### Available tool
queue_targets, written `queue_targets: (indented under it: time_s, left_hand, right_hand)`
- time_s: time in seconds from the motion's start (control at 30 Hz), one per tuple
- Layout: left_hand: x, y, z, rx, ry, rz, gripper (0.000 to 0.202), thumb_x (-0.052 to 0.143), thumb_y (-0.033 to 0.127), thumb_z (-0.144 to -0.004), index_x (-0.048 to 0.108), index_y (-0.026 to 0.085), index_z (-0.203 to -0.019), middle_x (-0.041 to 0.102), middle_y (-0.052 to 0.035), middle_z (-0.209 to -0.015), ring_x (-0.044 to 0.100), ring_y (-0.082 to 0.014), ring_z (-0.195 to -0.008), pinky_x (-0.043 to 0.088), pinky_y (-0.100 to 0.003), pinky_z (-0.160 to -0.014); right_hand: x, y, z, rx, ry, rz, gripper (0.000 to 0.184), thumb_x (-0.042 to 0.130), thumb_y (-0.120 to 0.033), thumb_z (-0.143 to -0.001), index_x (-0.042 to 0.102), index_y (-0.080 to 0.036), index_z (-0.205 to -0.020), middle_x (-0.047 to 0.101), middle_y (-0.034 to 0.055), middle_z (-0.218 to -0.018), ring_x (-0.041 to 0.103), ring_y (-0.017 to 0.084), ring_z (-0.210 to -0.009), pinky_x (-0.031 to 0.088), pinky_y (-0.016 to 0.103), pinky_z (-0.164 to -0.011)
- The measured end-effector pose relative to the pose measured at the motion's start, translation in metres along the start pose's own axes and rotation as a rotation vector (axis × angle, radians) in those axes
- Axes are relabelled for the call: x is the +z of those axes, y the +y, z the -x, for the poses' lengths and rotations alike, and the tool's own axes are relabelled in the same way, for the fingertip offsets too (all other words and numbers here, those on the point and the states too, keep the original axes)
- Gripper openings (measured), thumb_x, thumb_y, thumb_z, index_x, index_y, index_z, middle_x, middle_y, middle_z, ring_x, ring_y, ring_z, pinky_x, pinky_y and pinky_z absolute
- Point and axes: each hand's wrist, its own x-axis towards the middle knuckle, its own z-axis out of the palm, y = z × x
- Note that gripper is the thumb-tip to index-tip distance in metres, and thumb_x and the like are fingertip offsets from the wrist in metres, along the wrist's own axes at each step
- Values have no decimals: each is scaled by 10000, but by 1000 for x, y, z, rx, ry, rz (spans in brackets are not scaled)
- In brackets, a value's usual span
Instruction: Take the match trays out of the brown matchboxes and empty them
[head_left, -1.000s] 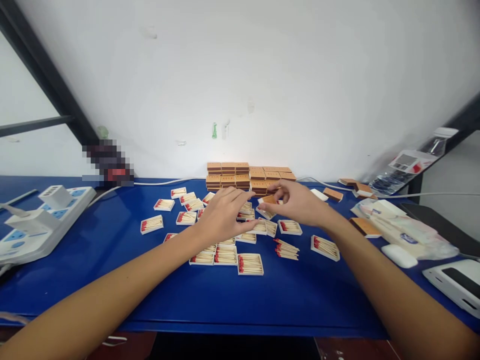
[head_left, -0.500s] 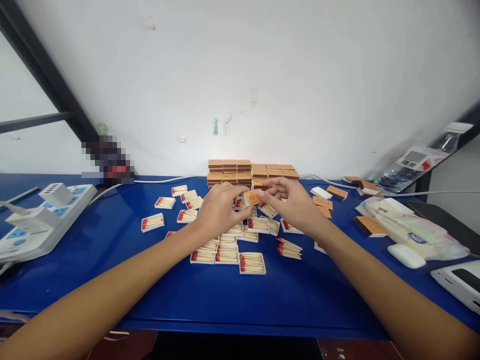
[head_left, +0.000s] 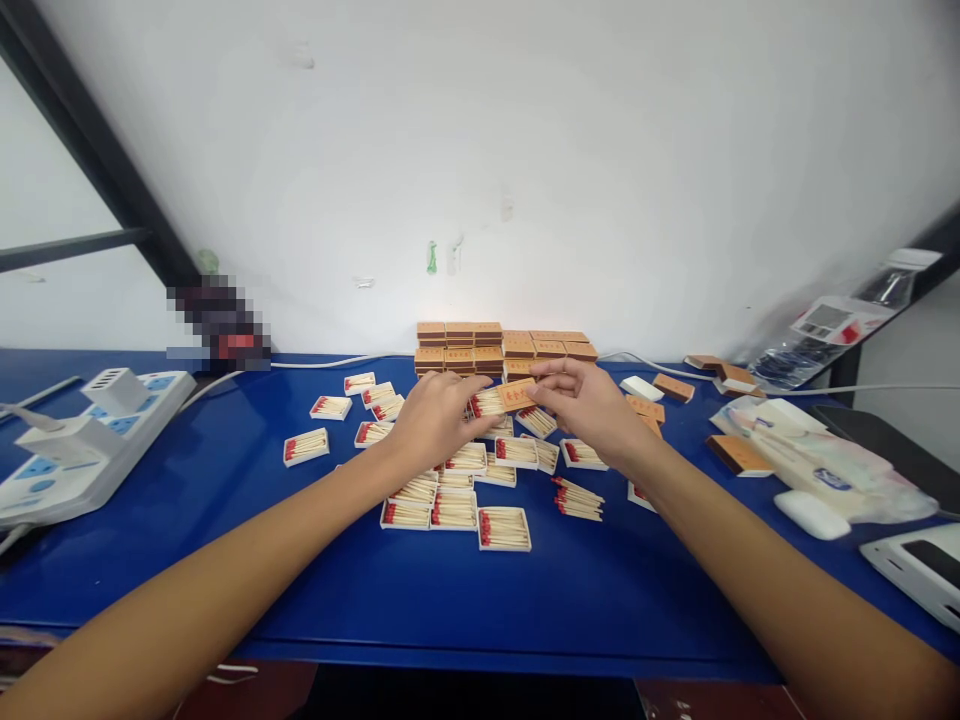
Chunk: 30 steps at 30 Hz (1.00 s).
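Between my two hands is a matchbox. Its orange sleeve (head_left: 518,395) is pinched by the fingers of my right hand (head_left: 581,402). My left hand (head_left: 441,415) has thumb and fingers around a white tray of red-tipped matches (head_left: 487,403), which shows at the sleeve's left end; how far it sits inside is hard to make out. Below and around my hands lie several open trays of matches, one of them nearest the front (head_left: 505,528). A small pile of loose matches (head_left: 578,499) rests on the blue table (head_left: 600,600).
Closed matchboxes stand in a stack (head_left: 459,358) against the wall. Orange boxes (head_left: 673,387) are scattered on the right, near a tissue pack (head_left: 817,460), a white case (head_left: 812,512) and a leaning plastic bottle (head_left: 840,320). On the left lies a power strip (head_left: 142,425) with plugs.
My right hand and the orange sleeve have shifted slightly right. Matches in the tray now show between my left hand and the sleeve.
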Motion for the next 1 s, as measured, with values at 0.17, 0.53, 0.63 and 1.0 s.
queue_targets:
  time_s: [0.17,0.53,0.63,1.0]
  left_hand:
    - [-2,-5,-2,-41,16,-11,374,813,435,-936,740,175,-1193,813,-107,-1089,751,-313,-982,581,-461,-885]
    - [-2,-2,-1,-33,8,54,358,805,422,-939,727,186,-1196,808,-107,-1088,747,-309,-1025,583,-466,-918]
    - [-2,-2,0,-36,2,56,367,804,434,-940,725,194,-1207,809,-101,-1081,747,-314,-1035,580,-475,-932]
    - [-6,1,-1,9,-31,31,380,787,445,-957,733,189,-1232,812,-103,-1108,739,-319,-1044,577,-485,-926]
  right_hand:
    - [-9,10,-20,50,184,-73,218,786,-266,-868,653,-187,-1023,671,23,-792,618,139,-587,538,266,-455]
    - [-14,32,-51,-179,174,220,459,850,-431,-823,709,-175,-1177,735,145,-1202,684,167,-681,620,352,-609]
    - [-12,36,-54,-241,176,290,420,851,-399,-803,725,-172,-1133,765,124,-1120,693,187,-733,625,396,-759]
    - [-13,19,-42,-451,212,515,216,690,-375,-908,732,-191,-1012,748,96,-978,617,202,-703,507,367,-721]
